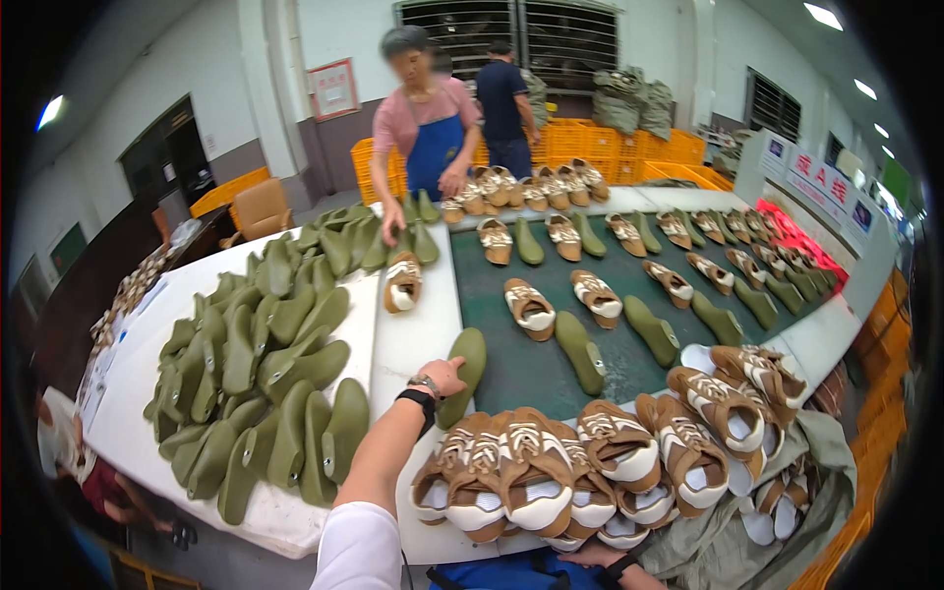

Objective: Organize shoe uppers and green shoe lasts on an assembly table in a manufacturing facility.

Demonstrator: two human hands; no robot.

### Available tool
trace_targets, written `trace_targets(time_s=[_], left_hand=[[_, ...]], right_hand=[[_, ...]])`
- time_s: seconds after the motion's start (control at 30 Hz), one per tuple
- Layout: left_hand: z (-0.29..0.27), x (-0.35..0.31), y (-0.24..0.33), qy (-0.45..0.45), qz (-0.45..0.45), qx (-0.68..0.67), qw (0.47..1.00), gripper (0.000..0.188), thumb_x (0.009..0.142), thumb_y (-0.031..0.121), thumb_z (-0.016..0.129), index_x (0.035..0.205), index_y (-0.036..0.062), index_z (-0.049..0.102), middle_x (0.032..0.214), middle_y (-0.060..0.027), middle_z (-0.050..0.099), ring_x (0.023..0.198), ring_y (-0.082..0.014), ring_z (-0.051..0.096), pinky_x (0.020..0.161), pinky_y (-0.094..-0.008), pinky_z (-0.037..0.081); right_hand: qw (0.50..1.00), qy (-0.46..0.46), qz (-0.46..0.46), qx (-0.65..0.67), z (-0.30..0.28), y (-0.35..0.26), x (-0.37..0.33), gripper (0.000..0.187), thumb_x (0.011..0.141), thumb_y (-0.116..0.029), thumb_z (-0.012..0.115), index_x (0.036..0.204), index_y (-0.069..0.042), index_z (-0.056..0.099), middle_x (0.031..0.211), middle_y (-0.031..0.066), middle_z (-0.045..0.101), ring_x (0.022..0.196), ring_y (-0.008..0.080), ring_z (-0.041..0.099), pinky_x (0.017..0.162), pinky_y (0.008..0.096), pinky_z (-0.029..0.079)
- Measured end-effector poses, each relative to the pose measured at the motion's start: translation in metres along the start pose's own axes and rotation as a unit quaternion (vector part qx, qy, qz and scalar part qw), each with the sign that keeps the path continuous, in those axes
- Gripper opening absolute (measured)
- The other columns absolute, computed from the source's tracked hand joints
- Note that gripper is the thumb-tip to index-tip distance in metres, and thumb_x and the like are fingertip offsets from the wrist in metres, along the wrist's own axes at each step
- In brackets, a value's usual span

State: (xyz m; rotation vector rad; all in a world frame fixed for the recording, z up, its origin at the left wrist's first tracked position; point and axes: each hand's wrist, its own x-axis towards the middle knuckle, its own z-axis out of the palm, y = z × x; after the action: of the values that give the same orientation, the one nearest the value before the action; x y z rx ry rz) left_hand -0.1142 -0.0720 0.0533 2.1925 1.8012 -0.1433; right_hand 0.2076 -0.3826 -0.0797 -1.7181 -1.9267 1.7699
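Fingers (453, 366) of the left hand (439, 378) are clamped on a smooth olive-green, foot-shaped shoe last (469, 366), at the near left corner of a dark green flat work surface (477, 280); the underside of the grip is hidden. The right hand (588, 557) is partly cut off low in view, beneath bunched brown-and-white lace-up shoes (536, 462); whether its fingers are apart or together, I cannot tell. These shoes overlap too much to count. Shoes and lasts alternate in rows across the green surface, shrinking to blur at far right. A white tabletop (118, 405) at left bears a heap of olive-green lasts (241, 349). Beyond, a co-worker in a blue apron (435, 147) faces the table, near orange plastic crates (580, 146) and pale walls.
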Motion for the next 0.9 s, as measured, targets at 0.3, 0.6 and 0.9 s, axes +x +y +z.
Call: trace_targets(time_s=[0.3, 0.6, 0.9], left_hand=[[0.009, 0.082, 0.035, -0.051, -0.061, -0.090, 0.993, 0.059, 0.073, 0.028, 0.053, 0.128, 0.0135, 0.039, 0.109, -0.0189, 0.057, 0.101, -0.0297, 0.055, 0.088, -0.0363, 0.044], [0.045, 0.094, 0.056, 0.033, -0.082, -0.071, 0.994, 0.050, 0.075, 0.018, 0.050, 0.122, 0.0050, 0.042, 0.110, -0.0245, 0.054, 0.104, -0.0354, 0.052, 0.089, -0.0395, 0.043], [0.023, 0.069, 0.007, -0.051, -0.003, -0.280, 0.959, 0.062, 0.077, 0.014, 0.057, 0.132, 0.0097, 0.030, 0.060, -0.0058, 0.052, 0.043, -0.0106, 0.047, 0.037, -0.0228, 0.041]], right_hand=[[0.985, 0.106, -0.138, 0.013, 0.031, 0.079, 0.032, 0.056, 0.076, -0.049, 0.059, 0.111, -0.006, 0.050, 0.076, 0.0066, 0.058, 0.051, 0.0138, 0.049, 0.045, 0.0278, 0.041], [0.908, 0.288, -0.241, -0.186, 0.040, 0.103, 0.059, 0.062, 0.075, -0.050, 0.058, 0.119, -0.008, 0.046, 0.102, 0.0104, 0.058, 0.076, 0.0204, 0.058, 0.063, 0.0329, 0.048], [0.980, 0.185, -0.062, 0.029, 0.008, 0.076, -0.053, 0.028, 0.076, -0.034, 0.059, 0.081, -0.007, 0.065, 0.075, 0.0103, 0.064, 0.072, 0.0278, 0.061, 0.067, 0.0375, 0.047]])
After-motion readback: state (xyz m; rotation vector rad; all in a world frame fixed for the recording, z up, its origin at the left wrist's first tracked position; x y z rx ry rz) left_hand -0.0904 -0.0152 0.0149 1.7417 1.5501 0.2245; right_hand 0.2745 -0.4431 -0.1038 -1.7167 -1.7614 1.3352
